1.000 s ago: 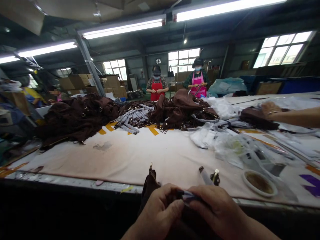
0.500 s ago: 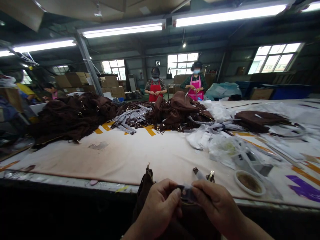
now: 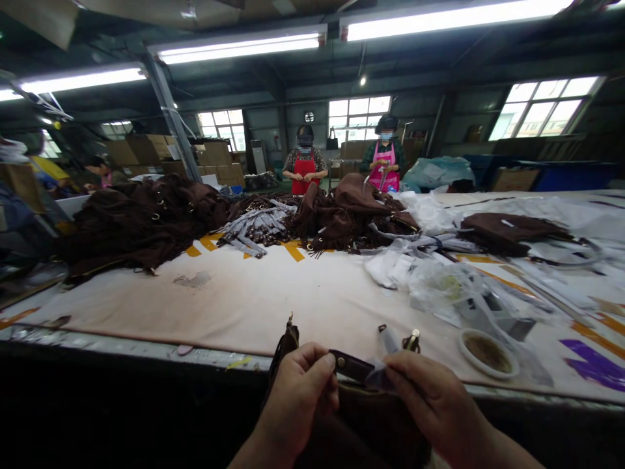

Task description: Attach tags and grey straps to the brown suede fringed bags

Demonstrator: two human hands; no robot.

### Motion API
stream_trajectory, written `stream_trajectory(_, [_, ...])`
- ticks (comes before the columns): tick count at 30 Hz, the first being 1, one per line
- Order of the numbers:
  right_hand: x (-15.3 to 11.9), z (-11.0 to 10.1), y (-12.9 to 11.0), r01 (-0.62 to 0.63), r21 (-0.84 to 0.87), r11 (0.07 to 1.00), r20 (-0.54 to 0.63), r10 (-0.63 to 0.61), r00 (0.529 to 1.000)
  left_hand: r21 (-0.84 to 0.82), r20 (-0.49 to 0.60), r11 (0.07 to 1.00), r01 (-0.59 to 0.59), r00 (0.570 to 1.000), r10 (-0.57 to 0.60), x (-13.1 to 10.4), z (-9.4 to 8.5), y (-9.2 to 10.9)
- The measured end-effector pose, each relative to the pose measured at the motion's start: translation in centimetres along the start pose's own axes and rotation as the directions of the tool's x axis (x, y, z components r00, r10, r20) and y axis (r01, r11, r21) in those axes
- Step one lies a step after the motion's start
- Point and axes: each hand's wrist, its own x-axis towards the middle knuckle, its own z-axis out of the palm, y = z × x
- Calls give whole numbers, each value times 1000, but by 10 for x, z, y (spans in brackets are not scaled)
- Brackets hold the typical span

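My left hand (image 3: 299, 391) pinches the near end of a dark brown strap tab (image 3: 352, 366) with a small metal stud. My right hand (image 3: 430, 404) grips the clear plastic wrap at the tab's other end. Both hands hover at the table's front edge, above a brown suede bag (image 3: 351, 417) that hangs partly below the edge. A fringed part of the bag with a metal tip (image 3: 288, 335) sticks up just left of my left hand.
A small white dish of brown paste (image 3: 487, 352) sits right of my hands, with a metal clasp (image 3: 411, 341) near it. Piles of brown bags (image 3: 141, 221), wrapped straps (image 3: 258, 229) and plastic sheets (image 3: 439, 280) cover the table. Two people in aprons (image 3: 305, 170) stand across it.
The strap tab has come out of its plastic wrap and now shows its stud between my hands. My hands have drawn slightly apart. A co-worker's arm at the right has left view.
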Motion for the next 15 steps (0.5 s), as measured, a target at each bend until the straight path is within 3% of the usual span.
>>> stream_trajectory(4, [-2,1,1,-23,-3,1000,-12,23,1000,-102,0,993,54,999,-54,0,1,2])
stream_trajectory(10, [7,-3,-12,-76,35,996,67,74,995,-51,44,997,50,998,-48,-5,5,-1])
stream_trajectory(12, [12,2,-20,-109,52,993,181,98,979,-3,64,999,42,997,-42,-11,10,-2])
stream_trajectory(15, [14,14,-26,-180,152,972,402,106,910,167,107,986,-15,994,-3,-19,12,0])
